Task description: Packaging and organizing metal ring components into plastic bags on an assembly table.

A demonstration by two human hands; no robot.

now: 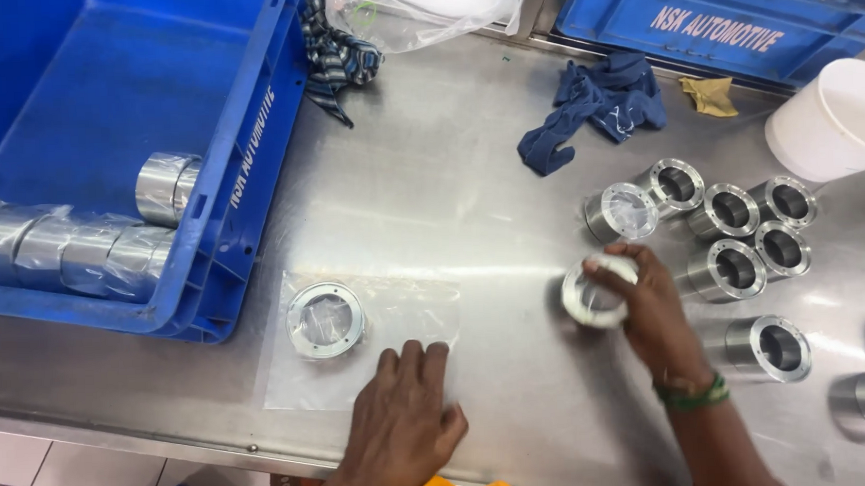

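My left hand (406,409) lies flat on a clear plastic bag (397,313) spread on the steel table, fingers pressing its near edge. Inside the bag sits a flanged metal sleeve (325,320), standing on end. My right hand (649,306) grips another metal sleeve (590,297), tilted just above the table to the right of the bag. A green band circles my right wrist.
Several more metal sleeves (733,230) stand at the right. A blue crate (226,184) on the left holds bagged sleeves (73,254). A blue cloth (597,105), a second blue crate (724,26), a white tub (835,118) and a clear bag (422,10) lie behind.
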